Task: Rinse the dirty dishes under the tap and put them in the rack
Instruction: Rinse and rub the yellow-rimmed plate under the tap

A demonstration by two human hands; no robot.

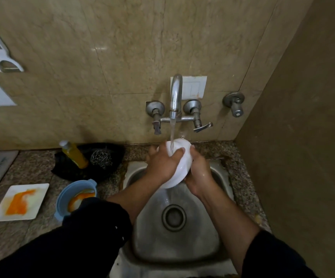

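Under the running tap, a glossy white bowl looks clean.

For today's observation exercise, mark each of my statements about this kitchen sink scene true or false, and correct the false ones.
1. Both hands hold the white ceramic bowl under the running steel tap. True.
2. The square white plate smeared with orange lies inside the steel sink. False: it lies on the speckled stone counter, left of the sink.
3. The round blue bowl is clean. False: orange residue shows inside.
4. A steel wool scrubber sits beside the yellow soap bottle. True.
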